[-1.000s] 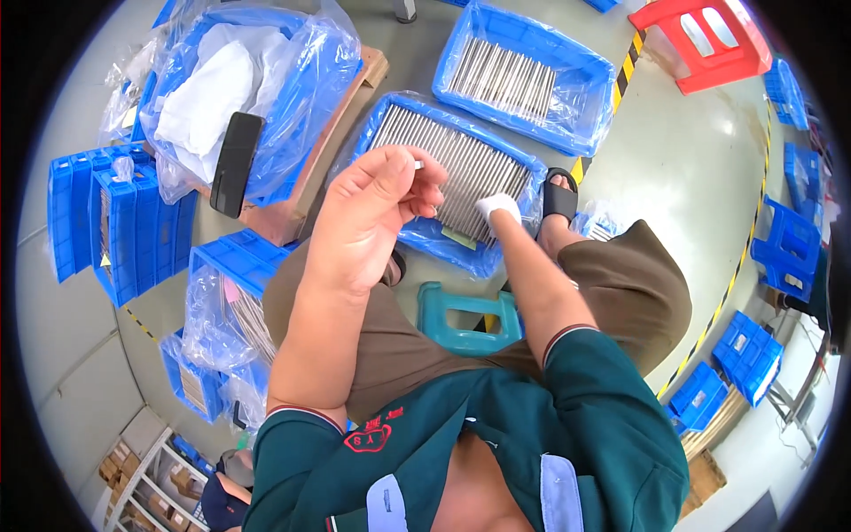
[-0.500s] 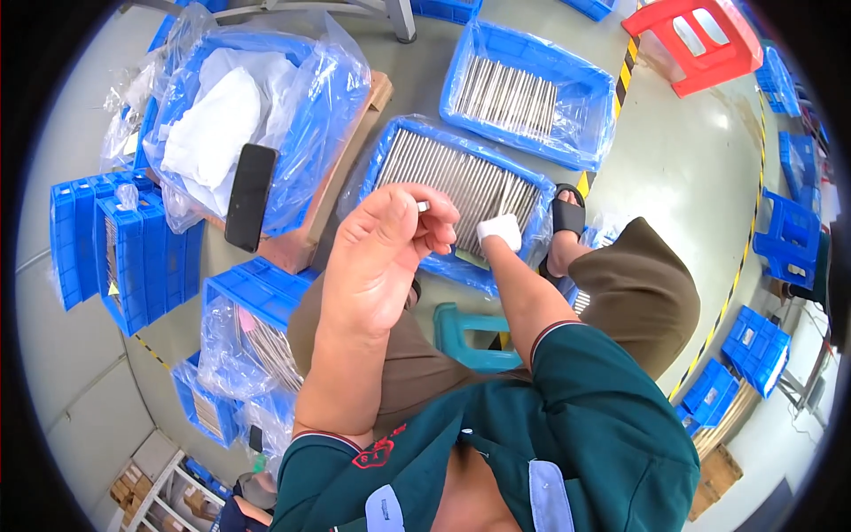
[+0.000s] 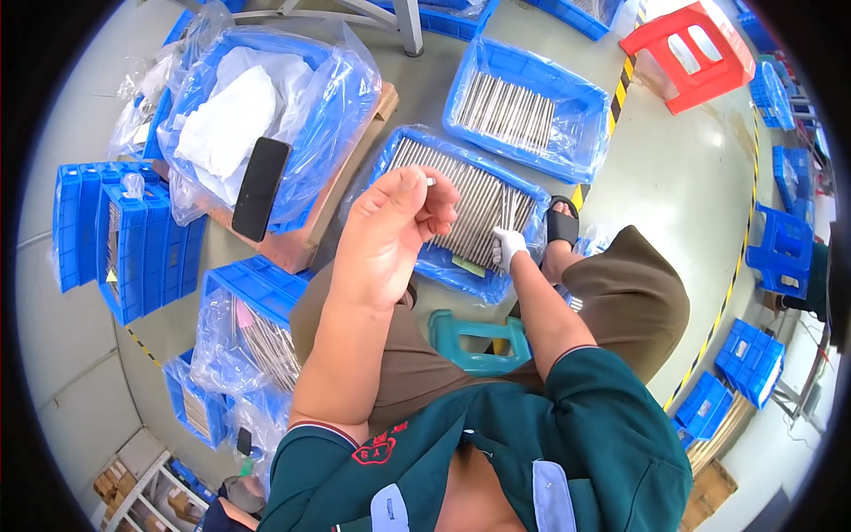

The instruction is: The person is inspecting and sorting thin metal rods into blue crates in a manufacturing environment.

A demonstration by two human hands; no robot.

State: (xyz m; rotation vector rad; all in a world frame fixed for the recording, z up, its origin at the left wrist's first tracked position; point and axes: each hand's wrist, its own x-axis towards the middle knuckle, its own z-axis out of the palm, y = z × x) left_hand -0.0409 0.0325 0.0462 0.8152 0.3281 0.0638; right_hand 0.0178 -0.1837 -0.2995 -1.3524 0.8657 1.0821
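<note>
Bare and raised close in front, my left hand [image 3: 386, 235] has its thumb and forefinger pinched on a small pale piece [image 3: 431, 182]; its other fingers are curled. The rest of that piece, if there is more, is hidden. My right hand [image 3: 507, 248] wears a white glove and is closed round a few thin metal rods [image 3: 507, 209] at the right side of a plastic-lined blue crate [image 3: 403, 133]. Their upper ends stick out beyond the glove, tilted against the others. Rows of similar rods [image 3: 465, 191] lie side by side in that crate.
Beyond stands a second blue crate [image 3: 576, 164] with more rods. At left, a black phone [image 3: 261, 190] rests on the edge of a lined crate holding white cloth [image 3: 226, 124]. A teal stool [image 3: 452, 341] is between my legs; a red stool [image 3: 696, 58] stands far right.
My right hand has turned and closed round a few rods, which now stand out from the row. The left hand keeps its pinch nearly in place. The whole view has shifted slightly.
</note>
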